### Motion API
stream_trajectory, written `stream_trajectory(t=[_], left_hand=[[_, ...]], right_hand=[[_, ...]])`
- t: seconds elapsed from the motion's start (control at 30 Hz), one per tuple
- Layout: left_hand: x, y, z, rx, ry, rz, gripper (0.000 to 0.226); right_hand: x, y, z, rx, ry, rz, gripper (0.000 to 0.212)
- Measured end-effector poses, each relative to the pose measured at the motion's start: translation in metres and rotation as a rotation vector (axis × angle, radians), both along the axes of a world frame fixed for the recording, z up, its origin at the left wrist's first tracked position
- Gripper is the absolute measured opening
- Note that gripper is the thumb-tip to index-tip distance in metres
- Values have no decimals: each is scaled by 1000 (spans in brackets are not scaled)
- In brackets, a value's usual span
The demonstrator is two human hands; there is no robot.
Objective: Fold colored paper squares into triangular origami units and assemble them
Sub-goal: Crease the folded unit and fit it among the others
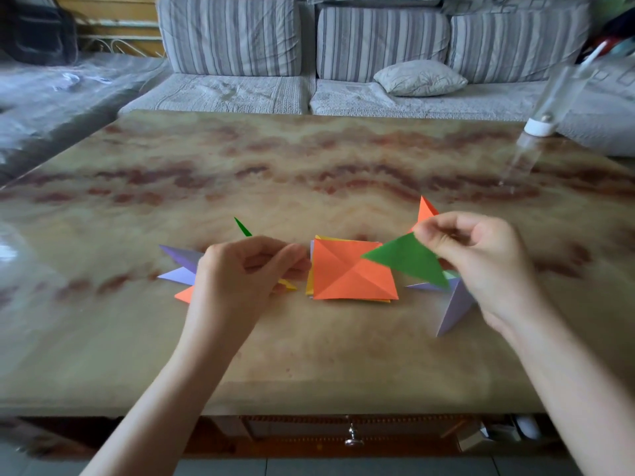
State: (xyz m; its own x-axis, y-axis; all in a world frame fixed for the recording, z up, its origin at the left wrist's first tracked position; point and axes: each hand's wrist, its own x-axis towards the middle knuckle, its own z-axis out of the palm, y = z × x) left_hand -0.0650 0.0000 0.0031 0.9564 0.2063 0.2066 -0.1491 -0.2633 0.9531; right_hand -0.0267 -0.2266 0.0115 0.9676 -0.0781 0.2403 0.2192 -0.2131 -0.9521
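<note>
Left hand (240, 273) is curled over folded units (182, 259) at centre left, grip unclear; a green triangle (409, 259) is pinched by the right hand (481, 259), overlapping the right corner of the orange square (347, 273).

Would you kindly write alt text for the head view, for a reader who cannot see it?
The right hand pinches a green triangle beside an orange creased square on a marble-patterned table; the left hand, fingers curled, hovers over folded units.
</note>
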Motion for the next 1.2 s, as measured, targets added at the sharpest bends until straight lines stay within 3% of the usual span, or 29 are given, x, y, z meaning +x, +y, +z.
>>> stream_trajectory(t=[0.07,0.2,0.33,0.4,0.53,1.0,1.1,1.2], left_hand=[[-1,-6,1,-65,2,-39,7],[-5,-19,-2,1,47,-171,35],[-4,-22,-8,107,56,-153,17],[-2,-20,-8,118,48,-120,16],[0,-13,-5,60,64,-78,20],[1,-5,-13,114,66,-66,17],[3,3,-9,273,-75,70,18],[4,9,-6,292,-144,118,6]], right_hand=[[-5,16,-7,-77,20,77,14],[-14,40,-13,-81,25,193,14],[-18,49,-17,-67,20,249,10],[-18,48,-16,-56,48,284,5],[-16,40,-14,12,177,392,16],[-16,44,-22,-25,204,359,22],[-22,53,-30,-159,216,359,16],[-29,64,-43,-376,176,316,14]])
